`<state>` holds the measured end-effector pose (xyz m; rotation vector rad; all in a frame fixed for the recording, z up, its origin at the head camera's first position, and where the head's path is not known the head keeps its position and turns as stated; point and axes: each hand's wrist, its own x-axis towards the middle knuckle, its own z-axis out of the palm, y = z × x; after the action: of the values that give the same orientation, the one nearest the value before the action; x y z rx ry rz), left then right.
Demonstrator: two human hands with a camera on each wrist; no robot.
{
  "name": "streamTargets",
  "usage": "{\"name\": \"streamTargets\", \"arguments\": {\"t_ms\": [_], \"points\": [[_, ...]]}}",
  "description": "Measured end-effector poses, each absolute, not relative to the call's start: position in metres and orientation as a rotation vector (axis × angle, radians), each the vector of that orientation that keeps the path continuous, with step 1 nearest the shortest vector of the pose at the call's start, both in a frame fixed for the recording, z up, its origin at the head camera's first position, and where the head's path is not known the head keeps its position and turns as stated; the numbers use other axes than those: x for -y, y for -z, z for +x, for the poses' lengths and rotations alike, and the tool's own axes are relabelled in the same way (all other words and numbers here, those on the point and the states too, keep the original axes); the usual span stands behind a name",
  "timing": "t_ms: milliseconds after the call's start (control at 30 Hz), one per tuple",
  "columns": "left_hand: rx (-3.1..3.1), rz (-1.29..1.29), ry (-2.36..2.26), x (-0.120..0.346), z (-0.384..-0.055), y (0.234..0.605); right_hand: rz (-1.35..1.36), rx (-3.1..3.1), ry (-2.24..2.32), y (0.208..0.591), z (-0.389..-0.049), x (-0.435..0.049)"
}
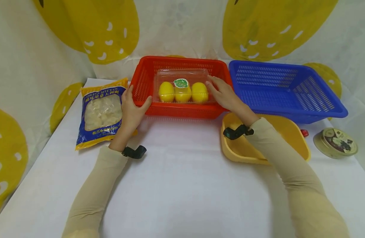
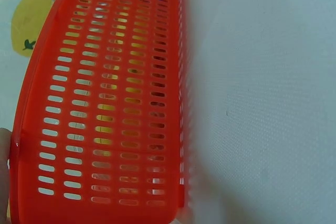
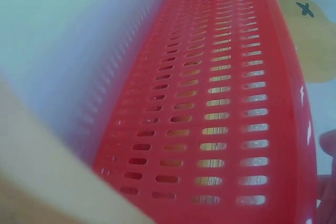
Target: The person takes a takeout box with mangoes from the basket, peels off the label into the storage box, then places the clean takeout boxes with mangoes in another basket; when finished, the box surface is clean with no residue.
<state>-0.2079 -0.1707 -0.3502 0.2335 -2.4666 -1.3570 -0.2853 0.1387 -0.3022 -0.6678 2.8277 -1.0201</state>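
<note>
A clear plastic clamshell box point(image 1: 188, 75) with three yellow, egg-shaped fruits point(image 1: 166, 92) lies in the red perforated plastic basket point(image 1: 182, 110), upper centre of the frame, whose walls probably hem it in. The right hand point(image 1: 225, 94), fingers extended, seems to touch the box's right end; the left hand point(image 1: 133, 111), thumb and fingers spread wide, meets the basket's left corner, perhaps steadying it.

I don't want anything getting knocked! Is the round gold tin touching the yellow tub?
Apart. The head view shows a strip of white tabletop between the round gold tin and the yellow tub's right side.
</note>
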Motion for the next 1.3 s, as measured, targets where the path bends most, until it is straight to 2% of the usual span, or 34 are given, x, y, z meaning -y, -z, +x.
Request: {"name": "streamTargets", "arguments": {"t_ms": [700,1300], "points": [[2.473,0.216,1.354,0.172,-0.209,0.35,-0.512,-2.624,0.732,0.309,-0.303,-0.13],[2.502,0.216,1.364,0.175,-0.208,0.352,-0.458,-2.576,0.93,0.309,-0.303,-0.131]]}}
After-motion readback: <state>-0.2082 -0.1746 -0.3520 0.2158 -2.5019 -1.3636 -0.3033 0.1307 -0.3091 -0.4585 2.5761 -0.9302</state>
